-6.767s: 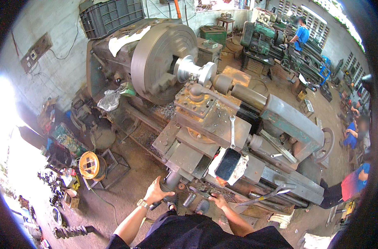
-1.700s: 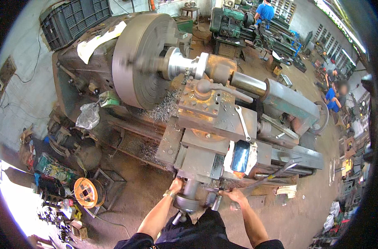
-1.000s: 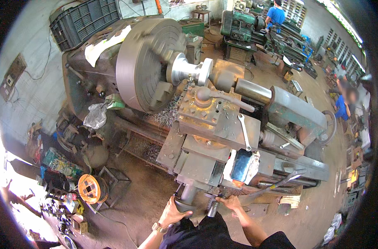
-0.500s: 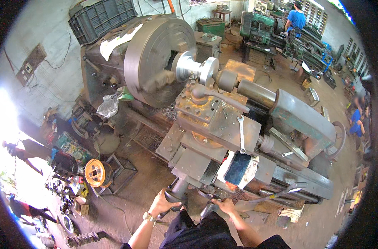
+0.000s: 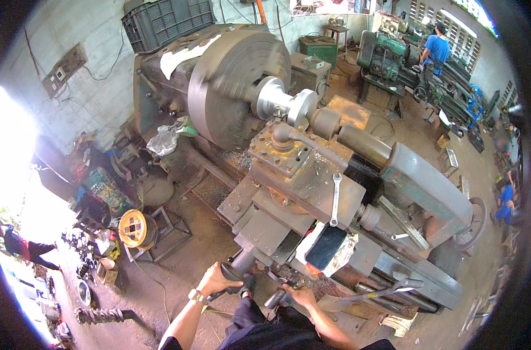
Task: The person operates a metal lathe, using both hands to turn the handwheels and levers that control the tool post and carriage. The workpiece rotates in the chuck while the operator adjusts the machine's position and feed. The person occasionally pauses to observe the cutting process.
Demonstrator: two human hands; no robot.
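Note:
My left hand, a watch on its wrist, is closed around the dark handwheel at the near end of a big lathe's cross slide. To its right, my right hand is closed on a small crank handle, partly hidden by the fingers. Farther off, the large chuck is blurred by spinning. A shiny metal workpiece runs from it to the tailstock. Beside the workpiece stands the tool post, with a long clamp lever on top.
A combination wrench and a phone on a white cloth lie on the carriage. A long lever sticks out right of my right hand. An orange spool stands at left. A person in blue is by another lathe.
The whole view has shifted and turned slightly, so the chuck sits farther right. Both hands remain on their handles. The chuck is blurred in both frames.

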